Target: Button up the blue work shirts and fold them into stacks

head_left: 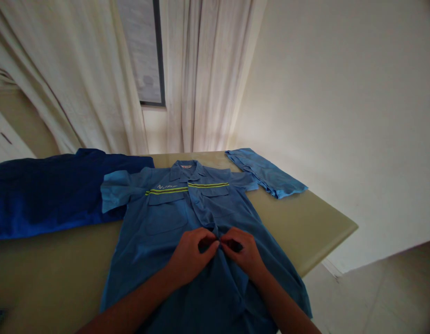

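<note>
Shirt (162, 218), blue with yellow chest stripes, lies front up on the tabletop (305, 227), collar away from the person. I see the left hand (190, 253) and right hand (245, 253) meet at its front opening, each grip pinched closed on the cloth. One sleeve overlaps a dark blue garment (62, 195); a folded light-blue garment (268, 174) lies by the other. Curtains (215, 74) hang behind.

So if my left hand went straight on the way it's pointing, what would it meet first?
Probably the blue shirt, bunched right at your left hand; just past that, most likely your right hand, which faces it. Depth there is hard to judge.
</note>
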{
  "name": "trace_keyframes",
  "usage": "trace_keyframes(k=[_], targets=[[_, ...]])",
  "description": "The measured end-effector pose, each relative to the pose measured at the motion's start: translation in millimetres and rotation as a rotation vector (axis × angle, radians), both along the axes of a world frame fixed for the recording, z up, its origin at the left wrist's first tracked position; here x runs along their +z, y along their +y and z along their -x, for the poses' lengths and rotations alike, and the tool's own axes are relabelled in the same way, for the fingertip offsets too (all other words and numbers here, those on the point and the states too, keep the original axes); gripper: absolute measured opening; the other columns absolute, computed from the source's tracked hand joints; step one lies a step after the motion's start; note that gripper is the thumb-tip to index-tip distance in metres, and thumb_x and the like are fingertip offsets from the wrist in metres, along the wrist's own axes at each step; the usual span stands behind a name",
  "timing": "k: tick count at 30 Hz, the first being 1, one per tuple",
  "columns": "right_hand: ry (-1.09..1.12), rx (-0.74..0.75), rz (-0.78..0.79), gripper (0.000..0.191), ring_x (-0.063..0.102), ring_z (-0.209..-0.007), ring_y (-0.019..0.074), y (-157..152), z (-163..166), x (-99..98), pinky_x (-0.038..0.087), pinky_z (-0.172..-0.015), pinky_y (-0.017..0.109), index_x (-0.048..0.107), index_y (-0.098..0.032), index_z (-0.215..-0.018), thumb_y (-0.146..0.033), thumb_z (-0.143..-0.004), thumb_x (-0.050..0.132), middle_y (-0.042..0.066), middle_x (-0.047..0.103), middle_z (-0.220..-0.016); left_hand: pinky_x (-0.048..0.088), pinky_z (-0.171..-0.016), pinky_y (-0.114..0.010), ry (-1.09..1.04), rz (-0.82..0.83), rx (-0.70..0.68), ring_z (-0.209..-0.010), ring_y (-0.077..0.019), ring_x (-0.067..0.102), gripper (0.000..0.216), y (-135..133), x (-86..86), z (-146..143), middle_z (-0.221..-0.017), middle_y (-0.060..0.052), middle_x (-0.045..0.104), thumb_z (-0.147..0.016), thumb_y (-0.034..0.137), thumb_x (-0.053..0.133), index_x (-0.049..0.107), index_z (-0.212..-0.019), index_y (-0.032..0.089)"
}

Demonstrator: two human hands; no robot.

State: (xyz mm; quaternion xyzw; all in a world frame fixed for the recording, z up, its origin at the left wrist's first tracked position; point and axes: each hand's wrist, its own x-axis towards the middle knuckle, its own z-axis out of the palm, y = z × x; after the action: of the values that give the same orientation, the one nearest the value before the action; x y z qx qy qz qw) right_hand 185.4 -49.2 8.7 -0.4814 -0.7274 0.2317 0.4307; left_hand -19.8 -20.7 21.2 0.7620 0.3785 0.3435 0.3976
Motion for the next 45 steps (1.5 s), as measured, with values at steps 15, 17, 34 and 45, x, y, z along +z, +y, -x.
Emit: trace_keyframes(k=[15,17,34,45], targets=[[-0.198,-0.020,-0.271,0.017,0.066,-0.070,0.0169,-9.1,7.0,0.4,0.053,-0.063,0.029,0.077,-0.026,-0.099,-0.021,-0.095,0.061,0.006,0.072,-0.084,0.049,-0.071,-0.027,-0.320,0.433,-0.047,-0.077,-0.0157,0.065,0.026,17.7,-11.2,-2.6,-0.081,0.000,0.068,-0.082,0.038,0.073,0.057,-0.091,0.019],[-0.252,-0.001,-0.298,0.018,0.067,-0.072,0.0168,-8.6,6.7,0.9,0.053,-0.065,0.029,0.076,-0.025,-0.100,-0.020,-0.095,0.061,0.005,0.073,-0.085,0.049,-0.072,-0.027,-0.323,0.446,-0.061,-0.077,-0.0158,0.065,0.027,19.6,-12.2,-2.7,-0.081,0.001,0.068,-0.080,0.037,0.075,0.058,-0.090,0.019],[0.005,0.023,-0.022,0.008,0.065,-0.074,0.0169,-8.9,13.4,6.8,0.052,-0.068,0.029,0.069,-0.024,-0.094,-0.028,-0.089,0.074,0.002,0.069,-0.083,0.047,-0.070,-0.025,-0.426,0.560,0.018,-0.073,-0.0141,0.065,0.031,14.2,-14.3,-5.7,-0.077,0.001,0.070,-0.071,0.035,0.083,0.064,-0.088,0.017],[0.007,-0.067,-0.021,0.009,0.060,-0.067,0.0154,-6.9,7.8,11.2,0.045,-0.065,0.027,0.066,-0.022,-0.089,-0.024,-0.093,0.059,0.001,0.065,-0.076,0.053,-0.093,-0.036,-0.294,0.516,-0.258,-0.101,-0.0218,0.072,0.033,23.4,3.1,10.3,-0.107,-0.009,0.076,-0.083,0.034,0.076,0.068,-0.111,0.017]])
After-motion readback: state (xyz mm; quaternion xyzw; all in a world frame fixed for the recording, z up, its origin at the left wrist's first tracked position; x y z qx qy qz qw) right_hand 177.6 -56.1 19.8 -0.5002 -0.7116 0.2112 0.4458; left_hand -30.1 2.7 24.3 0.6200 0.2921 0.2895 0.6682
